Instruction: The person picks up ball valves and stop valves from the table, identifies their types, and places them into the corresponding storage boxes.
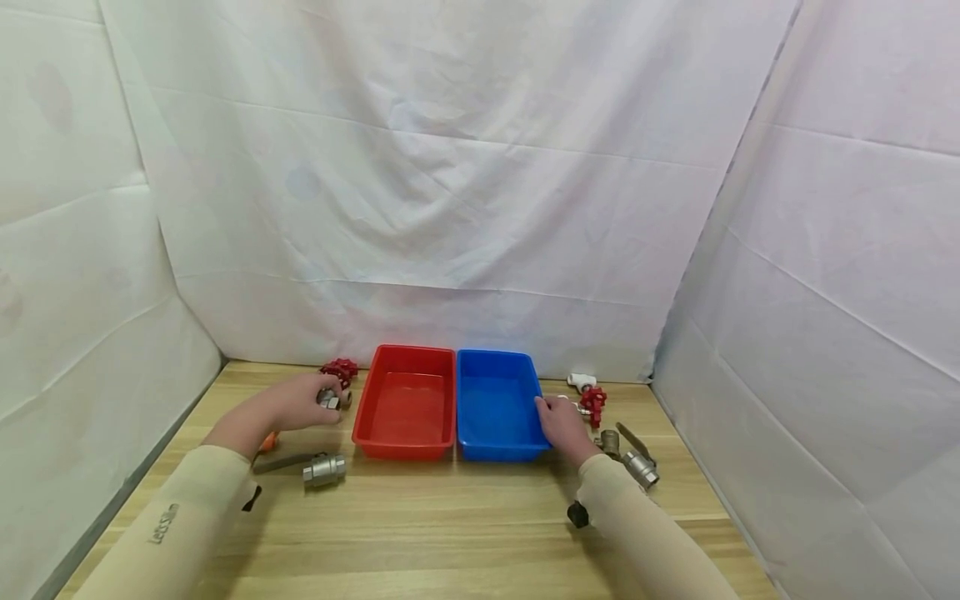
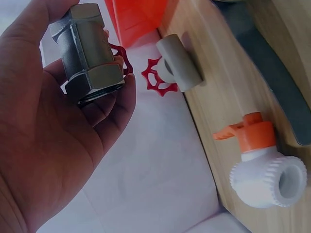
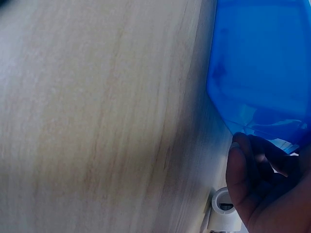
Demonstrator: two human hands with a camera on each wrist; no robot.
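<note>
My left hand [image 1: 303, 402] holds a metal valve fitting [image 2: 88, 51] with hexagonal ends, between thumb and curled fingers, left of the red tray [image 1: 405, 456]. A bit of a red handwheel [image 2: 127, 63] shows behind the fitting; I cannot tell whether it belongs to it. My right hand [image 1: 564, 427] is at the right side of the blue tray [image 1: 501, 454], its thumb and bent fingers pinching the rim. In the right wrist view the fingertips meet at the tray's edge, and part of the grip is dark. Both trays are side by side.
On the left lie a lever ball valve [image 1: 324, 469], a white valve with an orange handle [image 2: 267, 174] and a grey valve with a red handwheel [image 2: 180, 63]. To the right are white valves with red handwheels [image 1: 592, 402], a brass valve [image 1: 609, 443] and another lever valve [image 1: 641, 468].
</note>
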